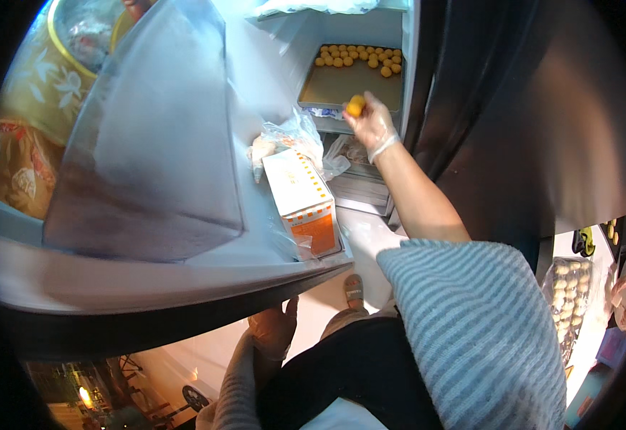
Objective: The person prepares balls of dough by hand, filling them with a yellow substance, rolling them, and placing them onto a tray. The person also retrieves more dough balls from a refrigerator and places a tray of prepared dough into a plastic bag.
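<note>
My right hand, in a clear plastic glove, holds yellow dough balls at its fingertips, apparently two pressed close together. It hovers over the front edge of a baking tray on a shelf inside an open refrigerator. Rows of similar yellow balls sit along the tray's back and right side. Down at the lower edge of the opened refrigerator door, my left hand, also gloved, is against the door's dark outer side. Its fingers are partly hidden there, so its grip is unclear.
An orange-and-white carton and plastic bags occupy the door's shelf. Below the tray are a bagged item and a drawer. At right, a covered tray of pale balls lies on a white surface. My slippered foot is below.
</note>
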A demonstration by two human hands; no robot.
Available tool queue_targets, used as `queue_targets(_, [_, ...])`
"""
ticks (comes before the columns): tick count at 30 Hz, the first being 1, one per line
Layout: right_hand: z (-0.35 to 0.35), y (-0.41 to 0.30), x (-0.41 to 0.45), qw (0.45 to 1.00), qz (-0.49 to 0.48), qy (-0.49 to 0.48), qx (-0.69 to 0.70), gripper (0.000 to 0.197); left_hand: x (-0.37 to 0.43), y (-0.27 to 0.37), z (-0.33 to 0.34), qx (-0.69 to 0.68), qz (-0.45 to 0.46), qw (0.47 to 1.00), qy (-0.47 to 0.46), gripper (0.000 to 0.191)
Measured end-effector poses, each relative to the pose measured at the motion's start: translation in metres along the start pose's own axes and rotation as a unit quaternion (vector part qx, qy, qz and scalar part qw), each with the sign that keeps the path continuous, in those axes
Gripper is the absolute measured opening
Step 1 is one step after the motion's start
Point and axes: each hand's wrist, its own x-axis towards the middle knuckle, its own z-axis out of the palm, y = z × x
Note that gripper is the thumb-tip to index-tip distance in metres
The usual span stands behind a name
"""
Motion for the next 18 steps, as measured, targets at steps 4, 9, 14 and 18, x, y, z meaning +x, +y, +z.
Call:
queue_targets(4, [-0.005,0.013,0.014,0.994,-0.036,0.069,-0.078,0.027,0.000,-0.007,-0.009,0.006,0.004,0.995,-0.095,0.039])
queue_targets(9, [-0.088,0.047,-0.083,0.984,0.075,-0.014,-0.162,0.031,0.011,-0.012,-0.008,-0.006,0.130,0.976,-0.172,0.043])
queue_targets(14, [-0.207,0.050,-0.231,0.965,0.104,0.203,-0.133,0.029,0.053,0.033,0.017,0.033,0.352,0.928,-0.120,0.043])
queue_targets(18, [-0.255,0.028,-0.348,0.936,0.006,0.323,-0.138,0.030,0.101,0.104,0.025,0.017,0.442,0.896,-0.030,0.040])
